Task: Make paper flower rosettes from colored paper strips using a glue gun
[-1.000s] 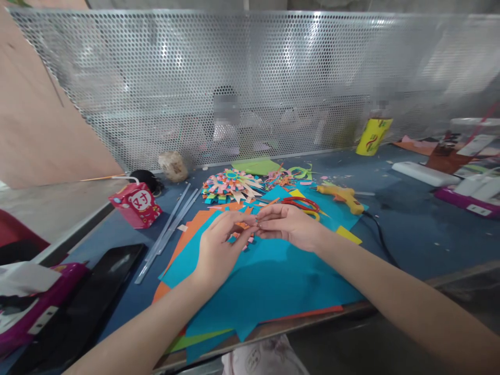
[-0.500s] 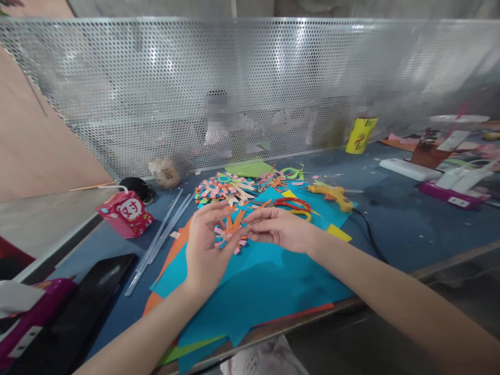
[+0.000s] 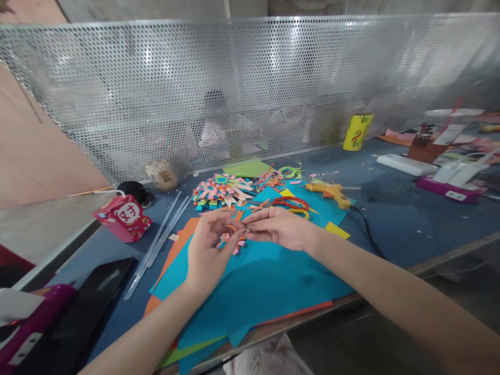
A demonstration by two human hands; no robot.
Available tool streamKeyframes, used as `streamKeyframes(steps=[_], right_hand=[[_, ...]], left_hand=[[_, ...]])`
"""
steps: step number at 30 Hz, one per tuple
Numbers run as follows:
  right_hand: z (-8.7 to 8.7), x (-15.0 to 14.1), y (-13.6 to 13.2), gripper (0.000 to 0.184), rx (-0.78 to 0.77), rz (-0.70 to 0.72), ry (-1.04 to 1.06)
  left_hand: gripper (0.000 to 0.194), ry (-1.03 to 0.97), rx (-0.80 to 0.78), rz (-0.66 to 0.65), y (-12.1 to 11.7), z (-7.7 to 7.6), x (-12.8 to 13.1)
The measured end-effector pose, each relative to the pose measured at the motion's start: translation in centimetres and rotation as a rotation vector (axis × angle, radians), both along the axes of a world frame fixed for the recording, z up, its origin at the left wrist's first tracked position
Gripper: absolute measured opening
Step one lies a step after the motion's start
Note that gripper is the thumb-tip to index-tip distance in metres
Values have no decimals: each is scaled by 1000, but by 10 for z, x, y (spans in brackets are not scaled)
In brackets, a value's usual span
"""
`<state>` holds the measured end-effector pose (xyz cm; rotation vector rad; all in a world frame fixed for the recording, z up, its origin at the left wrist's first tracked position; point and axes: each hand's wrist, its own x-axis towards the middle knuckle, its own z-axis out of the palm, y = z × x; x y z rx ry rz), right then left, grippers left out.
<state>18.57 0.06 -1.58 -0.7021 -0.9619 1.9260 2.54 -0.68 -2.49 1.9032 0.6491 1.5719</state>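
Observation:
My left hand (image 3: 209,245) and my right hand (image 3: 279,229) meet over a small paper flower (image 3: 231,242) made of pink, orange and blue curled strips. Both pinch it at its edge, fingertips almost touching. It is held just above a big blue paper sheet (image 3: 258,276) that lies on orange and green sheets. Behind the hands lie a larger finished paper flower (image 3: 221,190), red and yellow scissors (image 3: 292,204) and a yellow glue gun (image 3: 328,191) with a black cord.
A red drink carton (image 3: 123,219) with a straw stands at left, beside several clear glue sticks (image 3: 160,239). A black tablet (image 3: 89,297) lies at near left. A yellow can (image 3: 356,133) stands by the perforated metal screen (image 3: 250,88). White and purple devices (image 3: 449,179) sit at right.
The left hand, spread open half a second ago, has closed its fingers on the small flower again. The view has drifted slightly right.

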Motion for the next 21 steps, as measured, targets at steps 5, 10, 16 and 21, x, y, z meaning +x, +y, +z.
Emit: streamKeyframes(steps=[5,10,16,21], right_hand=[[-5,-1,0,21,109,-37,-88],[-7,-6,-2,16,392,-201,-298],[-1,-3,-4,5,495,-286,-397],[-1,-3,-2,16,418,-229,-426]], left_hand=[[30,48,-74,93,4,-1,-1],[37,60,-318,127,4,0,-2],[42,-19,-538,-17,7,-1,-4],[40,-7,-561,-29,9,-4,-9]])
